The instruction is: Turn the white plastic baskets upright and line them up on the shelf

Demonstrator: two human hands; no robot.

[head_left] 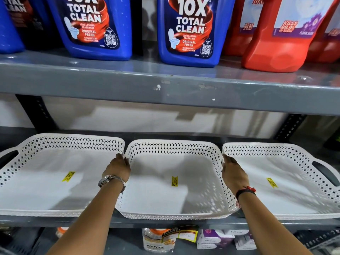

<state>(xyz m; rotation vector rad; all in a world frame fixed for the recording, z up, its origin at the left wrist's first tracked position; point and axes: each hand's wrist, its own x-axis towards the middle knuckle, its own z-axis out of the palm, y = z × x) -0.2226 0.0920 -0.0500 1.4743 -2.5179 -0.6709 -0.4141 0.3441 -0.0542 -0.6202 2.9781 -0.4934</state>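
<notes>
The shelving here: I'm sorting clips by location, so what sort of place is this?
Most likely a shop aisle. Yellow price stickers sit inside the white baskets, identical toilet cleaner bottles are lined up on the grey metal shelf above, and a label reading "super market" hangs below.

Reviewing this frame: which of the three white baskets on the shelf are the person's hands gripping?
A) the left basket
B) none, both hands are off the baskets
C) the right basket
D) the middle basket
D: the left hand grips the left side rim and the right hand the right side rim of the middle basket, which sits upright between the other two.
</notes>
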